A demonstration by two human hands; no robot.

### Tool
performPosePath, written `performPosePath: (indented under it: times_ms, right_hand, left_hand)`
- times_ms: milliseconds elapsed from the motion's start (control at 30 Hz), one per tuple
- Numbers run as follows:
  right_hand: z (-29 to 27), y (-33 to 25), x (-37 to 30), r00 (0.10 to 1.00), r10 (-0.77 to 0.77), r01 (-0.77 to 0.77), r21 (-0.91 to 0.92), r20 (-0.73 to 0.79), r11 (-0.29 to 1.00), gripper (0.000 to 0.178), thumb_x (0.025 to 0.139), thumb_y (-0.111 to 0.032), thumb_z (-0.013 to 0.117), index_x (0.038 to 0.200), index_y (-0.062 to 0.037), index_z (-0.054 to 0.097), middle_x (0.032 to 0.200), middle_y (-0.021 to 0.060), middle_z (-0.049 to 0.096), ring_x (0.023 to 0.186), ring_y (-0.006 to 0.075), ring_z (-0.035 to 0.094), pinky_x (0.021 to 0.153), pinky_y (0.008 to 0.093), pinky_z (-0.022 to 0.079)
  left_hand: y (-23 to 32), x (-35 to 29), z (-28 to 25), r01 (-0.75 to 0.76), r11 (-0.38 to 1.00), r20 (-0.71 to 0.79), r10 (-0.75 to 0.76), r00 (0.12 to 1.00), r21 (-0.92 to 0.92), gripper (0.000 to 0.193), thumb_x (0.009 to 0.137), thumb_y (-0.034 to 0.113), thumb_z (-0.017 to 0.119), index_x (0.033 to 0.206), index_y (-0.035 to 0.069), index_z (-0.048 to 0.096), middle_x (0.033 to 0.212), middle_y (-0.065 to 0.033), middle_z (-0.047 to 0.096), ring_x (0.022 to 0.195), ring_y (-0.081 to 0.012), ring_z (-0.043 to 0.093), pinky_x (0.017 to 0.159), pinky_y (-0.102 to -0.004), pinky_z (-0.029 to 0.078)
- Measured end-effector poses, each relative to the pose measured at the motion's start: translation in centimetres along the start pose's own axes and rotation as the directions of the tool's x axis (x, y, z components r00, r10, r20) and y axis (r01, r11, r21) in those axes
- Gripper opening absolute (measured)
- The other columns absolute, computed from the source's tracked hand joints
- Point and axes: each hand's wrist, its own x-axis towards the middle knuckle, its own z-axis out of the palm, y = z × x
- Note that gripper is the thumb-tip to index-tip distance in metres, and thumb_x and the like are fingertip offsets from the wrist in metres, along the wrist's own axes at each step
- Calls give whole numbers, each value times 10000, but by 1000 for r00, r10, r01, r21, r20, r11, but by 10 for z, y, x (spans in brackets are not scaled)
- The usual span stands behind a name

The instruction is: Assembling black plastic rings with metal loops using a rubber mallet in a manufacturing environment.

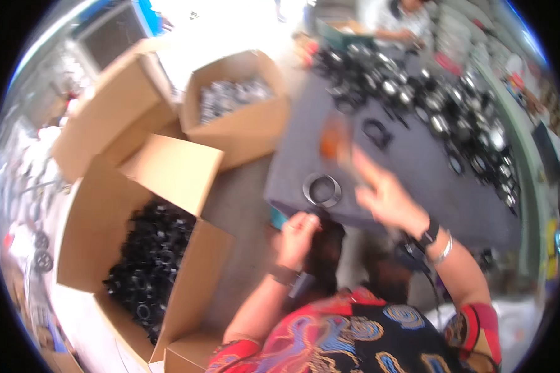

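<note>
1. The right hand (389,198) gripped a blurred orange tool (333,143); the left hand (297,236) was curled narrow, any hold impossible to tell.
2. One dark ring (337,193) lay near the table's (417,177) edge; work looked midway; black parts (149,267) crowded a carton (196,286); a glossy heap (417,93) awaited handling.

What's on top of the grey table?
A ring lies on the grey table near the left hand; farther off, a dark curved piece and a heap of black and shiny parts. What lies beneath the heap's upper parts is hidden.
</note>
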Motion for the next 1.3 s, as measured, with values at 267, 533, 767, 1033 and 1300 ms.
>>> performPosePath:
  times_ms: [267, 533, 767, 1033, 1300]
  right_hand:
    - [-23, -35, -42, 880, 473, -423, 371, -52, 827, 763, 802, 29, 536, 1500, -119, 265, 1404, 123, 482, 524, 94, 548, 502, 248, 497]
    - [-27, -11, -99, 800, 592, -575, 413, 100, 706, 803, 823, -4, 572, 1519, -132, 193, 1353, 120, 489, 597, 62, 541, 514, 236, 487]
    - [-110, 68, -176, 512, 638, -445, 459, -575, 769, 673, 774, -22, 568, 1410, -4, 346, 903, 60, 554, 588, 103, 534, 482, 245, 479]
    - [-122, 88, -200, 399, 637, -231, 600, -659, 766, 564, 785, -106, 562, 1319, -2, 412, 806, 39, 539, 608, 112, 536, 513, 257, 477]
    - [-123, 90, -189, 394, 643, -194, 624, -657, 757, 649, 788, -104, 588, 1378, 7, 341, 812, 39, 541, 648, 109, 539, 553, 264, 486]
  left_hand:
    - [-24, -6, 11, 11, 1000, 14, -11, 1000, -8, 238, 930, 216, 595, 754, 56, 604, 705, 30, 567, 669, -58, 485, 591, -239, 400]
    - [0, 19, 1, 131, 973, 49, -124, 991, -190, 193, 972, 171, 537, 844, 45, 607, 748, -22, 631, 672, -77, 543, 596, -227, 427]
    - [76, 50, 11, 63, 994, 106, -73, 992, 94, 160, 898, 122, 585, 783, 14, 612, 676, -30, 607, 616, -101, 549, 601, -251, 428]
    - [139, 232, 116, -18, 992, 355, -27, 935, 122, 245, 873, 191, 587, 702, 17, 612, 613, -62, 591, 575, -142, 541, 547, -285, 412]
    - [159, 373, 222, -317, 782, 209, 240, 948, 536, 479, 870, 292, 641, 1155, -91, 605, 1070, -109, 659, 943, -172, 598, 832, -320, 465]
